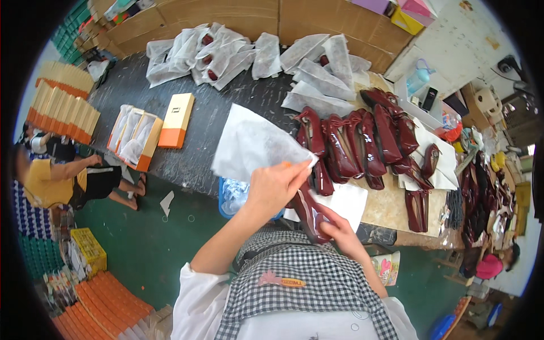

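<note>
My left hand (270, 188) is closed in a pinch on the lower right corner of a white cloth shoe bag (248, 145), which fans out over the dark table. Below it, my right hand (342, 231) grips the lower end of a glossy burgundy flat shoe (309, 211), held tilted in front of my apron. The shoe's upper end passes behind my left hand and is partly hidden. Many matching burgundy flats (341, 148) stand packed together just to the right, some with bows. A white sheet (347, 205) lies under the held shoe, at the table's near edge.
Bagged shoes (320, 79) lie along the back by a cardboard wall (238, 22). At left are an open shoebox (135, 136), a closed box (177, 120) and stacked boxes (65, 107). A blue basket (231, 198) sits by my left forearm. Another person (48, 182) is at far left.
</note>
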